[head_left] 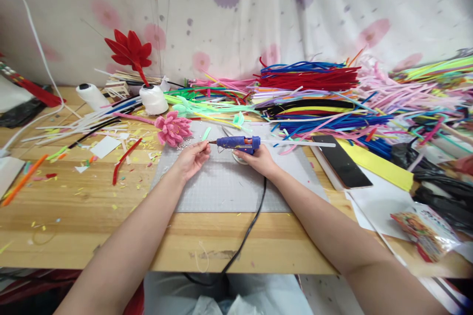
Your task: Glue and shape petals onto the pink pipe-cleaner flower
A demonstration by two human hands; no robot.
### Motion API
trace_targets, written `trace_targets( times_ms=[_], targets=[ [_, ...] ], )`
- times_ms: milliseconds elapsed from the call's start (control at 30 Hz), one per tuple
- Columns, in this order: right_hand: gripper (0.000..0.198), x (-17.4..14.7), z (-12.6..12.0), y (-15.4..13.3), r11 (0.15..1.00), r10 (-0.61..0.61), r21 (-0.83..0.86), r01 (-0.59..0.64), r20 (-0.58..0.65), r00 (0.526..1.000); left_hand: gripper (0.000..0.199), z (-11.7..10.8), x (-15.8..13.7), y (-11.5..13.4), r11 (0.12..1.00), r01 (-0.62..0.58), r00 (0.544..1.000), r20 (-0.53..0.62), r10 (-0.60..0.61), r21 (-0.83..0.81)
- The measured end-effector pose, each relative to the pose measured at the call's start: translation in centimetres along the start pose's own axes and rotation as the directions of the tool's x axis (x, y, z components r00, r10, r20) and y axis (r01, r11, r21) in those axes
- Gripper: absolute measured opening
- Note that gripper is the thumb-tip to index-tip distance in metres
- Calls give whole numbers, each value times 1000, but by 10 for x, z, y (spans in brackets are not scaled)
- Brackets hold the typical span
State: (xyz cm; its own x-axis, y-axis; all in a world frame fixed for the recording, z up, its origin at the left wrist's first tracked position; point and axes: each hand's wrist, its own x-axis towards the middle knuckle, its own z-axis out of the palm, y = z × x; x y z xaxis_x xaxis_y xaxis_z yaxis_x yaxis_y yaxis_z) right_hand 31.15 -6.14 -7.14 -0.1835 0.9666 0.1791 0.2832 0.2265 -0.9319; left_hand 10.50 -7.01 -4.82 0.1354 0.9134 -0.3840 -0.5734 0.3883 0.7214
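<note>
My right hand (259,159) is closed around the handle of a blue hot glue gun (236,143), whose nozzle points left. A long whitish glue stick (299,143) sticks out of its back end. My left hand (194,159) is pinched at the nozzle tip; what its fingers hold, if anything, is too small to make out. Just above those fingers shows a short mint green strip (206,133); I cannot tell whether they touch it. A pink fuzzy flower (173,129) lies to the left, beside small white beads (184,143). Under both hands is a grey cutting mat (229,197).
Bundles of coloured pipe cleaners (310,78) line the back. A red flower (129,51) stands in a white thread spool (153,100). On the right lie a phone (343,162) and a snack packet (424,231). A black cord (254,219) hangs over the table's front edge.
</note>
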Motion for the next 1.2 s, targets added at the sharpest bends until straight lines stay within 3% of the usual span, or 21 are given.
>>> trace_targets(
  times_ms=[167, 300, 400, 600, 733, 833, 900, 967, 1067, 1200],
  targets=[
    [38, 0, -3, -8, 996, 46, 77, -48, 32, 998, 16, 1, -2, 1, 999, 1, 1000, 14, 0, -42],
    [39, 0, -10, -11, 981, 57, 176, -87, 169, 984, 10, 0, -3, 2, 998, -2, 1000, 6, 2, -70],
    [42, 2, -15, -6, 950, 54, 291, -113, 203, 978, 8, -2, -4, 0, 996, 5, 1000, -7, -5, -90],
    [43, 6, -21, -4, 858, 94, 493, -146, 130, 987, 11, 0, -17, 1, 987, 51, 999, 17, -49, -154],
    [40, 7, -31, -4, 890, 129, 445, -105, -25, 991, 7, 1, -33, 22, 993, -77, 996, -44, 73, -90],
    [37, 10, -43, 2, 955, 129, 290, -61, -223, 966, 6, -9, -45, 41, 939, -328, 926, -163, 341, 98],
    [36, 13, -50, 8, 987, 111, 152, -60, -354, 929, 6, -22, -50, 51, 836, -482, 815, -214, 538, 263],
    [33, 16, -55, 13, 996, 90, 46, -78, -441, 893, 9, -38, -52, 56, 750, -530, 716, -266, 646, 395],
    [36, 17, -57, 19, 995, 71, -25, -96, -491, 868, 11, -58, -52, 56, 731, -524, 686, -293, 666, 437],
    [44, 12, -56, 22, 989, 36, -107, -103, -502, 864, 10, -65, -48, 50, 702, -498, 676, -279, 682, 509]
  ],
)
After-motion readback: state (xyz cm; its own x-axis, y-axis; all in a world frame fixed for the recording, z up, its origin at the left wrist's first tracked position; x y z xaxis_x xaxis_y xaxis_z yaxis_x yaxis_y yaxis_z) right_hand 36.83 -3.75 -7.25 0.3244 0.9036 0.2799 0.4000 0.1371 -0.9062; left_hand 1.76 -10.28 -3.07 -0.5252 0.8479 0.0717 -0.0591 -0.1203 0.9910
